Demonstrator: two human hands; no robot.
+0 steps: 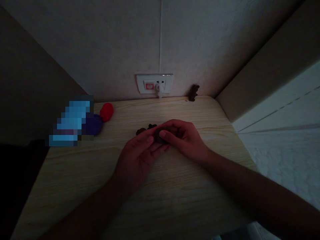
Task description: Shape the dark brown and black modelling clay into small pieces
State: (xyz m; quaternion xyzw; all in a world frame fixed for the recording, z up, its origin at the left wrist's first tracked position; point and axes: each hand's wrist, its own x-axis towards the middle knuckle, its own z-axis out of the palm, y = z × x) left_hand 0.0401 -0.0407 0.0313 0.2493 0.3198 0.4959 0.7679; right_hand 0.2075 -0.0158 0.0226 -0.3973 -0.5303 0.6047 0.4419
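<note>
Above the middle of the wooden tabletop, both hands close around a dark brown lump that looks like modelling clay (159, 136). My left hand (138, 155) supports it from below and the left, its thumb against the near side. The thumb of my right hand (190, 140) presses on its top, with the fingers curled behind it. Just beyond my left fingers, dark brown pieces (141, 131) lie on the table, partly hidden by the hand. A small dark brown figure (193, 92) stands near the wall at the back right.
A red lump (106, 112) and a dark purple lump (94, 125) sit at the table's back left, next to a pixelated bright blue rectangle (72, 116). A wall socket (154, 84) with a plug is behind the table (200, 196). A pale padded surface (285, 163) lies right.
</note>
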